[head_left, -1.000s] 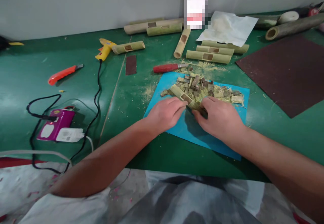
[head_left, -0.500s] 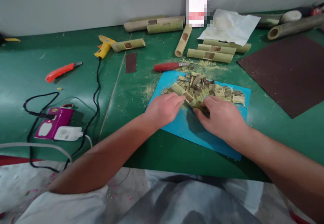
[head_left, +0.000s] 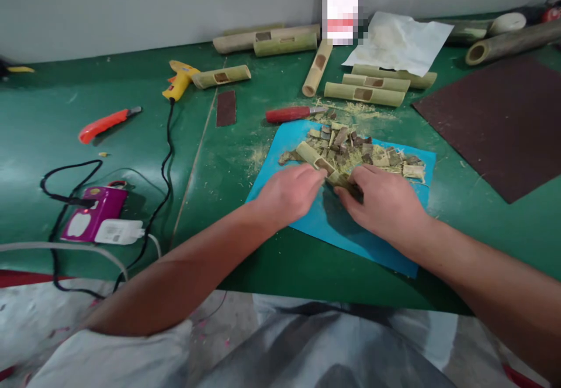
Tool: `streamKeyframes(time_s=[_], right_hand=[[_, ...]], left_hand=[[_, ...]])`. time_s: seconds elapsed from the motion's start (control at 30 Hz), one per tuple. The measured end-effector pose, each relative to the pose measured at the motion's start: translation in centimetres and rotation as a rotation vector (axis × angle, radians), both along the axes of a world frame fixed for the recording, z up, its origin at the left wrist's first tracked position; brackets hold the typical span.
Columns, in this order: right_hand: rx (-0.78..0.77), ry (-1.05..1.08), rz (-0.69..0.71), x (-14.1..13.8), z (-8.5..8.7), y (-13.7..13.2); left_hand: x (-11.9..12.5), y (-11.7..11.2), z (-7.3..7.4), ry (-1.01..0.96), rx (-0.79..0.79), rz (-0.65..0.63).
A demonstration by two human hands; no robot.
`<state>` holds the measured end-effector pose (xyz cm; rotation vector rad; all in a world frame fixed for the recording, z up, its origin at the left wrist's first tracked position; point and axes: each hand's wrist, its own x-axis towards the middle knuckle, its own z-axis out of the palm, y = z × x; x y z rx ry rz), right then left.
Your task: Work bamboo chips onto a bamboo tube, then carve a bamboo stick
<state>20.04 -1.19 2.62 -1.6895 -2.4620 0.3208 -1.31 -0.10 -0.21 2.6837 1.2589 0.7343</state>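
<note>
A bamboo tube [head_left: 310, 153] with a rectangular opening cut in its side lies slanted over the blue sheet [head_left: 350, 239]. My right hand [head_left: 383, 204] is wrapped round the tube's near end, thumb below and fingers above. My left hand [head_left: 293, 192] is closed in a pinch at the near edge of the opening. Whatever sits between its fingertips is hidden. Behind the tube, bamboo chips [head_left: 342, 139] and pale shavings are heaped on the sheet.
A red-handled knife [head_left: 289, 114] lies behind the sheet. Several cut bamboo tubes [head_left: 363, 94] rest farther back. On the left are a yellow glue gun [head_left: 179, 84], an orange cutter [head_left: 107, 124] and a purple power strip [head_left: 87, 221] with cables. Brown sandpaper [head_left: 499, 125] lies right.
My left hand has slid slightly right and down along the opening's edge. The right hand keeps its hold and the tube stays almost in place.
</note>
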Motion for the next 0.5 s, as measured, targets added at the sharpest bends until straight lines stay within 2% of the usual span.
streamKeyframes(time_s=[0.2, 0.5], right_hand=[[0.01, 0.002, 0.004, 0.0, 0.08, -0.13], [0.035, -0.026, -0.001, 0.0, 0.09, -0.24]], left_hand=[[0.0, -0.03, 0.06, 0.001, 0.026, -0.011], [-0.14, -0.09, 0.02, -0.005, -0.049, 0.023]])
